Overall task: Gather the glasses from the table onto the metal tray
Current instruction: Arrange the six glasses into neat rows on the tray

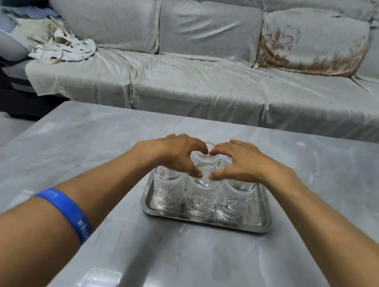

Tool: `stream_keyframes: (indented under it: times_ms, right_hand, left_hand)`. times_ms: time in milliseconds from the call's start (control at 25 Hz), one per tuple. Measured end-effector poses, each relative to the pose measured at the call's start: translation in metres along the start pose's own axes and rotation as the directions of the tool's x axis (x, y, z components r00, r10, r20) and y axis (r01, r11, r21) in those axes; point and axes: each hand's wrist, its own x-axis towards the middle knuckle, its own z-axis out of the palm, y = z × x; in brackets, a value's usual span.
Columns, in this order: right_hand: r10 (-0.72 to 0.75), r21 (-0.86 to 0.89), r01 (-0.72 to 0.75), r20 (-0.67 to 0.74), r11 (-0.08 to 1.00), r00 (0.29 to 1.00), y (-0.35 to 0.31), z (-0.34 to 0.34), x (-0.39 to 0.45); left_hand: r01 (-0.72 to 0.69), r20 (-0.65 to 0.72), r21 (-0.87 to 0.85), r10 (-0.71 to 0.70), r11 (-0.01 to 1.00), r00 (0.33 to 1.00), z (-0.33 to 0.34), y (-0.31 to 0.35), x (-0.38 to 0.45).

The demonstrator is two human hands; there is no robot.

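Glasses (202, 192) stand upright and crowded together on my metal tray (205, 220), which sits mid-bench (89, 146). Over them my left hand (178, 152) and right hand (238, 162) curve inward, each grip spread, thumbs at the front-middle glass's rim. Beyond lies the sofa (215, 75).

Tray (205, 220) sits mid-table (319, 193), right before me, w/ the glasses (200, 197) on it — three in front, more behind. My left hand (178, 152) and right hand (240, 161) hover over the back ones. Sofa (202, 85) lies beyond the table.
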Motion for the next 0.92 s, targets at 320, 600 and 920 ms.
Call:
stream_keyframes:
  times_ms: [320, 600, 920]
  right_hand:
    - [0.546, 0.766, -0.161, -0.278, 0.623, 0.791, 0.069, 0.035, -0.081]
    - [0.620, 0.909, 0.197, 0.081, -0.366, 0.780, 0.013, 0.082, -0.062]
    - [0.793, 0.684, -0.523, -0.135, 0.509, 0.595, 0.046, 0.108, -0.088]
  left_hand:
    - [0.126, -0.226, -0.860, -0.591, 0.494, 0.775, 0.030, -0.050, -0.075]
    - [-0.170, 0.036, -0.955, -0.660, -0.245, 0.751, 0.094, -0.020, -0.074]
    - [0.295, -0.080, -0.887, -0.748, 0.354, 0.659, 0.119, -0.039, -0.090]
